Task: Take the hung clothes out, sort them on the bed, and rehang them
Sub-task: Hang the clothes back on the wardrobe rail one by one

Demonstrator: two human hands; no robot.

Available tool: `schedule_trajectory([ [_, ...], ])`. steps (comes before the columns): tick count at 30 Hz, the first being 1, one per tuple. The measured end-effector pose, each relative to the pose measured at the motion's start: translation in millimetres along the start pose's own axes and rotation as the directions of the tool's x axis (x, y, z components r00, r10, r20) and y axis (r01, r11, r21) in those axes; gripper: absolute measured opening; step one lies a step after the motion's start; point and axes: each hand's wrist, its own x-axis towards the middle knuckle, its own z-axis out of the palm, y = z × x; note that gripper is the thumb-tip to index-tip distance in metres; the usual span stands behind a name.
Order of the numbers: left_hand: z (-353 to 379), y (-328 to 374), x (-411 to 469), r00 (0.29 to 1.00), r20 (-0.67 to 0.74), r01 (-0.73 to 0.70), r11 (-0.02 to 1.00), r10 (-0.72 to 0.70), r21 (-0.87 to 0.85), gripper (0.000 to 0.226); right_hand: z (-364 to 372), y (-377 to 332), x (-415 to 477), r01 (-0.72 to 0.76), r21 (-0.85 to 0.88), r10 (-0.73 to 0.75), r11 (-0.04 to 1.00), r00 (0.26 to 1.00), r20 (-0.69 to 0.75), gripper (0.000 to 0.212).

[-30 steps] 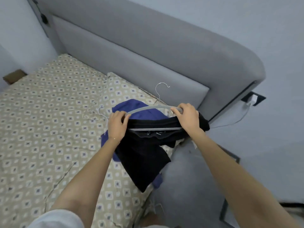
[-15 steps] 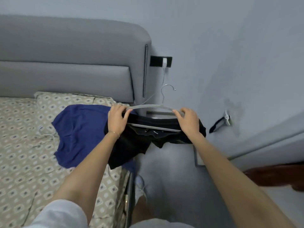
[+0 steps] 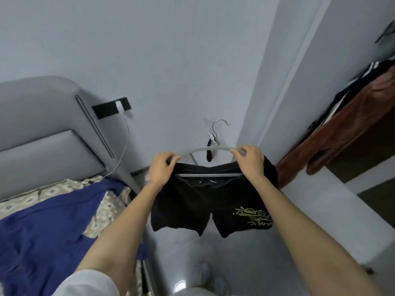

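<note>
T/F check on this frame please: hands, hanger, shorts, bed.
1. The left hand and right hand both grip the grey hanger. True.
2. A blue garment lies on the bed. True.
3. The black shorts lie flat on the bed. False: they hang from the hanger's bar, in the air beside the bed.
4. The yellow print is on the shorts leg below the left hand. False: it is on the leg below the right hand.
</note>
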Motion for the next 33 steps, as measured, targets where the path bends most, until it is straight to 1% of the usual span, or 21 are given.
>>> schedule_trajectory([
  [5,37.3,37.9,41.4,0.976,0.165,-0.146,0.989,0.142,0.012,0.023,-41.5,44.2,2.8,-0.133,0.039,0.137,0.990,0.981,-0.140,0.034],
  [8,61.1,68.3,61.2,0.929,0.240,-0.295,0.955,0.282,0.016,0.027,-70.0,67.3,1.8,-0.195,0.113,0.216,0.974,0.950,-0.226,0.029],
  [10,78.0,93.3,70.1,0.865,0.299,-0.418,0.908,0.404,-0.016,0.031,-89.7,86.5,-1.7,-0.234,0.159,0.271,0.959,0.920,-0.282,0.028],
  [12,97.6,121.0,73.8,0.786,0.346,-0.527,0.848,0.513,-0.059,0.034,-109.4,110.2,-8.9,-0.261,0.200,0.316,0.944,0.889,-0.332,0.028],
  [14,120.9,147.7,73.2,0.720,0.374,-0.601,0.795,0.585,-0.086,0.033,-129.9,136.8,-16.5,-0.273,0.238,0.348,0.932,0.856,-0.383,0.026],
  [16,146.3,174.5,69.6,0.663,0.397,-0.651,0.750,0.635,-0.112,0.029,-152.8,161.9,-20.2,-0.286,0.235,0.363,0.929,0.828,-0.428,0.024],
  [18,170.8,203.7,67.5,0.608,0.409,-0.693,0.707,0.680,-0.145,0.024,-178.4,185.0,-19.6,-0.301,0.213,0.368,0.929,0.805,-0.466,0.025],
  [20,195.2,235.0,69.3,0.572,0.401,-0.722,0.671,0.716,-0.169,0.021,-206.2,206.3,-14.6,-0.307,0.186,0.358,0.934,0.791,-0.497,0.021],
  [23,234.6,281.9,77.6,0.556,0.385,-0.719,0.659,0.736,-0.220,0.023,-248.6,236.7,-2.6,-0.310,0.144,0.338,0.940,0.777,-0.531,0.014],
  [26,272.2,327.1,82.0,0.573,0.317,-0.703,0.652,0.756,-0.283,0.020,-287.8,271.6,12.4,-0.319,0.133,0.338,0.938,0.767,-0.546,0.012],
  [29,303.1,368.0,81.4,0.561,0.282,-0.725,0.626,0.778,-0.287,0.017,-319.0,309.4,26.1,-0.346,0.064,0.324,0.936,0.778,-0.539,0.021],
  [31,323.0,393.2,81.3,0.535,0.277,-0.751,0.599,0.799,-0.279,0.019,-336.3,331.3,32.5,-0.370,0.010,0.322,0.929,0.795,-0.514,0.030],
  [33,341.7,419.0,80.9,0.508,0.274,-0.775,0.572,0.817,-0.268,0.021,-351.7,347.7,36.7,-0.411,-0.013,0.356,0.912,0.805,-0.474,0.040],
])
